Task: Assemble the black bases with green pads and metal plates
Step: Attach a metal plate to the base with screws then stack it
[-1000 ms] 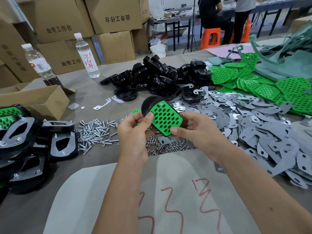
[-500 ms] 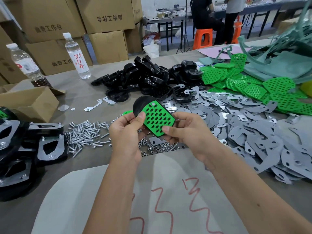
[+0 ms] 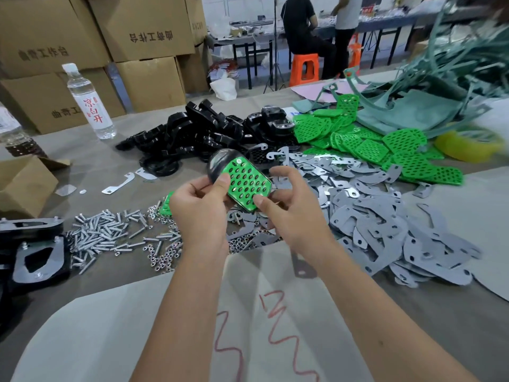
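A black base [image 3: 216,164] with a perforated green pad [image 3: 246,183] lying on its face is held up over the table. My left hand [image 3: 202,208] grips its left side, thumb on the pad. My right hand [image 3: 292,209] touches the pad's lower right corner with its thumb, the fingers spread loosely behind. More black bases [image 3: 198,137] are heaped at the back, green pads [image 3: 366,142] to their right, and grey metal plates [image 3: 385,216] spread across the right.
Screws [image 3: 110,234] and nuts [image 3: 162,256] lie left of my hands, assembled bases [image 3: 35,260] at the far left. Another green pad [image 3: 166,205] peeks out behind my left hand. A water bottle [image 3: 89,104], cardboard boxes [image 3: 137,31] and a yellow tape roll [image 3: 468,143] stand around.
My right hand has loosened its hold on the base, its fingers opening away from the far edge. The view has shifted slightly to the right.
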The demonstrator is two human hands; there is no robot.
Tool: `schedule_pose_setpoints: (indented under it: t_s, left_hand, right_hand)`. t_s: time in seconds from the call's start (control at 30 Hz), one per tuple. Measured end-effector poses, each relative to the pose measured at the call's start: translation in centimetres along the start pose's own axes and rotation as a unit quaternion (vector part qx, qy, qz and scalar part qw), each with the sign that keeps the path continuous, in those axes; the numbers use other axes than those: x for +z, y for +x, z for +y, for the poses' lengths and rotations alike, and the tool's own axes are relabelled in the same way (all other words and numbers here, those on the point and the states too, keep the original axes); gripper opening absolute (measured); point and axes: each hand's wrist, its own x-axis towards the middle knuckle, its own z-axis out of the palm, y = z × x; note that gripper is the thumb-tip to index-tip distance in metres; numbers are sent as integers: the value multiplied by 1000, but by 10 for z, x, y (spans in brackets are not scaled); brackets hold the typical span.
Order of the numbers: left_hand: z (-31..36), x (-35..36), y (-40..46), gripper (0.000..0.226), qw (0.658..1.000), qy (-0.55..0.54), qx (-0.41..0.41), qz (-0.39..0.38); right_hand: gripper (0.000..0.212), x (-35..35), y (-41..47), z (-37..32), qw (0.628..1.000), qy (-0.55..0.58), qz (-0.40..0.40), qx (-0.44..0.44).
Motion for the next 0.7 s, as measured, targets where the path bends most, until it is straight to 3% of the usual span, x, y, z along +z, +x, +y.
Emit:
schedule_pose_setpoints:
  t_s: [0.1, 0.23, 0.33, 0.43, 0.5, 0.6, 0.7]
  left_hand:
    - [-9, 29, -11, 16, 992, 115, 58, 8]
    - [-16, 72, -38, 26, 978, 194, 76, -18]
    - [-18, 102, -56, 19, 976, 182, 64, -102]
    - [-15, 115, -68, 21, 957, 154, 60, -238]
    - [-21, 114, -68, 21, 944, 196, 78, -255]
    - [-39, 102, -67, 12, 876, 381, 133, -264]
    - [-51, 88, -69, 19, 818, 484, 210, -228]
  right_hand:
    - [77, -28, -1, 0, 979, -192, -3, -63]
    - [89, -65, 3, -3, 975, -213, -42, -51]
    - [83, -86, 3, 4, 978, -208, 4, -13]
    - [34, -105, -2, 11, 996, -27, 74, 40]
    - [20, -117, -4, 16, 980, 142, 101, 92]
    - [37, -130, -5, 22, 937, 307, 96, 137]
    - [58, -135, -7, 23, 914, 368, 59, 159]
